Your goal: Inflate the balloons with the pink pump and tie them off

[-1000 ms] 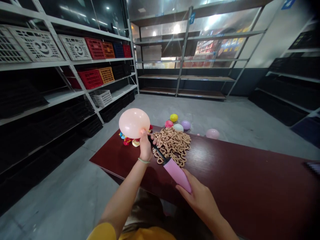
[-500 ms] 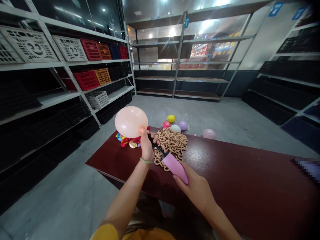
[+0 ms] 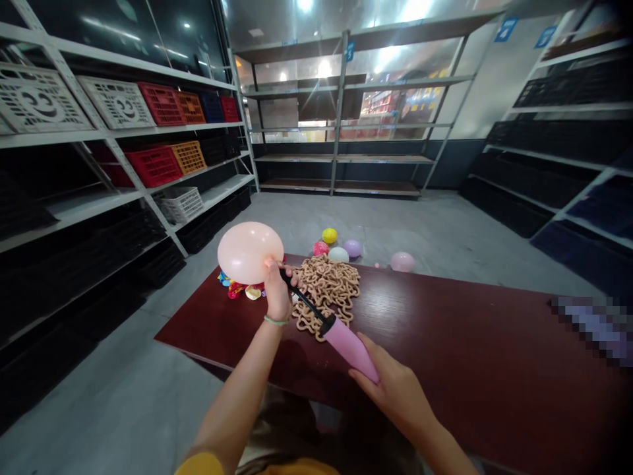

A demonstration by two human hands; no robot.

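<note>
Change since earlier frame: compared with half a second ago, the pink pump body sits lower in the frame, further from the balloon, so more of the black rod shows; the whole scene has also slid a little to the left.
Left hand: the left hand (image 3: 277, 297) is clenched around the neck of the balloon and the black tip of the pump, left of the middle of the frame; a thin green band is on its wrist.
Right hand: the right hand (image 3: 395, 396) grasps the back end of the pump, in the lower middle of the frame, with fingers wrapped on the pink body.
Balloon: the peach balloon (image 3: 244, 252) is inflated and round, just above and left of the left hand, touching it at the neck.
Pump: the pink pump (image 3: 349, 346) lies slanted between both hands, its black rod pointing up-left to the balloon.
Table: the dark red table (image 3: 469, 369) fills the lower right part of the frame.
On the table: a heap of beige chain pieces (image 3: 329, 290) lies just right of the left hand; a small pile of flat coloured balloons (image 3: 237, 287) lies under the peach balloon, near the table's far left corner.
Floor: several small inflated balloons (image 3: 341, 247), yellow, pink, white and purple, rest behind the table's far edge.
Shelves: the shelf (image 3: 123, 132) in the upper left carries white, red and orange crates.
</note>
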